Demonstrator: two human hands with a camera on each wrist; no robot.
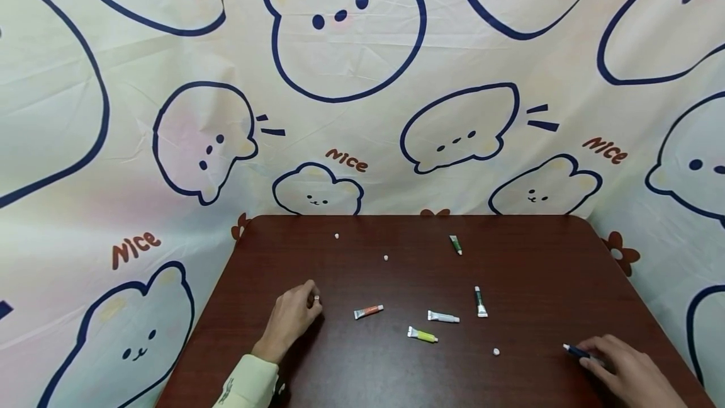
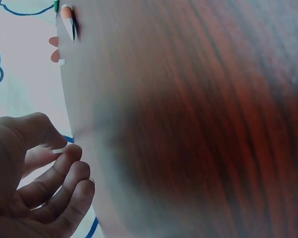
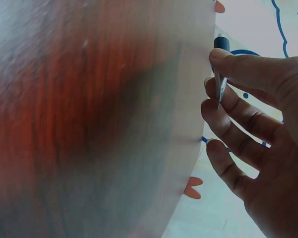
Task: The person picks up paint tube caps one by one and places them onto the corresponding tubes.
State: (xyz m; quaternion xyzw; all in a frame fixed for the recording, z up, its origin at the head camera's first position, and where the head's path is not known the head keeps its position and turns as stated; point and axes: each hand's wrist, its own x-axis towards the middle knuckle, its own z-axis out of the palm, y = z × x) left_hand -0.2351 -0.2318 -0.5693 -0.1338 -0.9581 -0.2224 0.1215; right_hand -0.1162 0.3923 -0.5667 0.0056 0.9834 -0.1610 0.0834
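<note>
Apparently, the left hand (image 1: 290,320) pinches a small white cap (image 1: 316,298) over the left of the brown table (image 1: 351,376), a piece that looks hard, light and so tiny that only fingertips suit it. Rightward lie an orange tube (image 1: 369,311), a yellow tube (image 1: 422,335), a white tube (image 1: 443,317) and a dark green tube (image 1: 481,302), then a loose cap (image 1: 496,352). Near the table's right side, the right hand (image 1: 630,367) grasps a blue tube (image 1: 576,351) between thumb and fingers, probably light, smooth and easily dented, best held gently near its stiffer nozzle end.
</note>
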